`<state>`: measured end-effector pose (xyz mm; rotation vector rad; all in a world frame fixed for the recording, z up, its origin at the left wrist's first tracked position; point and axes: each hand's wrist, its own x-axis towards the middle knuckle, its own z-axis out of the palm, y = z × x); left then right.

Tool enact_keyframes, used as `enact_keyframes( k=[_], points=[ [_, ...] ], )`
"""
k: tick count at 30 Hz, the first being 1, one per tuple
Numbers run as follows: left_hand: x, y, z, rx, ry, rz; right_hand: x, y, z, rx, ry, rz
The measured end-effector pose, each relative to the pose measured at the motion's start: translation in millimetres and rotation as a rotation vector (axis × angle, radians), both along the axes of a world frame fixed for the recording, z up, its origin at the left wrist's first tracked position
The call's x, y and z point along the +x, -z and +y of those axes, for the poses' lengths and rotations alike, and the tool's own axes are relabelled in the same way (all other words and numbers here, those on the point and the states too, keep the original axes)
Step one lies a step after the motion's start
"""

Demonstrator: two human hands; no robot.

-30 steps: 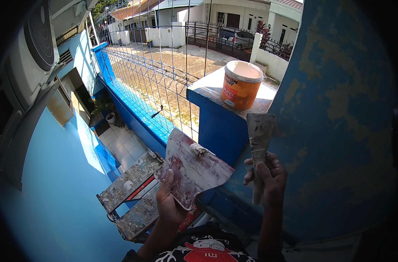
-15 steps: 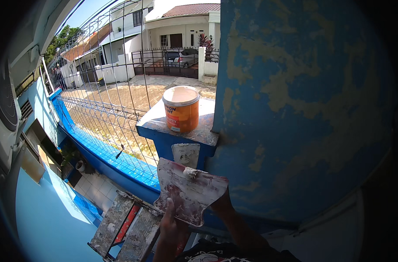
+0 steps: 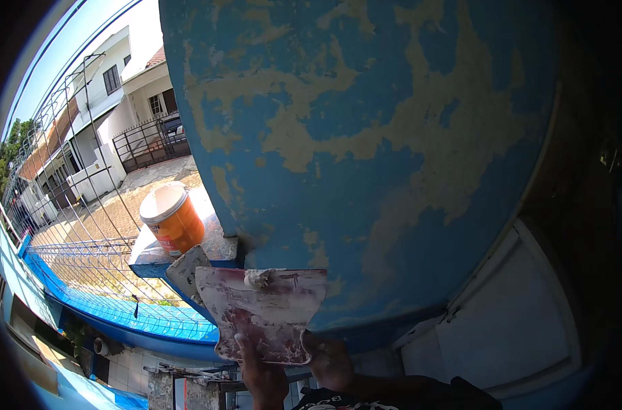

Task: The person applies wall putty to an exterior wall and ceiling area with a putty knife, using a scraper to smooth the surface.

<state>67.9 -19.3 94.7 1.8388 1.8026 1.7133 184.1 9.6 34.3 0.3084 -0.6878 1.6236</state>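
Observation:
A wide maroon putty spreader (image 3: 266, 311), smeared with whitish putty, is tilted up before me. A lump of putty (image 3: 258, 279) clings near its top edge. My left hand (image 3: 261, 372) is closed on its lower left part, thumb on the face and fingers hidden behind. At the lower right corner my right hand (image 3: 330, 361) is closed on the edge, its fingers dark and partly hidden. A smaller putty-coated blade (image 3: 186, 272) shows behind the spreader's upper left; what holds it is hidden. Beyond it an orange putty bucket (image 3: 174, 222) stands uncovered on a ledge (image 3: 222, 247).
A blue wall (image 3: 365, 171) with beige filled patches rises ahead and to the right. Wire mesh fencing (image 3: 85, 225) runs along the left above a blue low wall. Putty-stained boards (image 3: 162, 389) lie below. A white door-like panel (image 3: 502, 321) is at lower right.
My view has swung right, so the bucket and fence sit farther left and more wall shows. My right hand, earlier mostly behind the spreader, now shows at its lower right corner.

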Motion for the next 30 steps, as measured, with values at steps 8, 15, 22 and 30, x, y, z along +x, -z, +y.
enact_keyframes(
  k=[8, 15, 22, 30],
  points=[
    [57, 5, 24, -0.218, 0.428, -0.177, 35, -61, -1, -0.13, 0.65, -0.488],
    [122, -13, 40, -0.405, 0.739, -0.651, 117, -79, 28, -0.236, 1.328, -0.559],
    [100, 0, 55, -0.614, 0.713, -0.563, 287, -91, 83, -0.592, 1.576, -0.61],
    [78, -15, 68, -0.53, 0.562, -0.686, 302, -135, 155, -0.531, 2.001, -1.322]
  ],
)
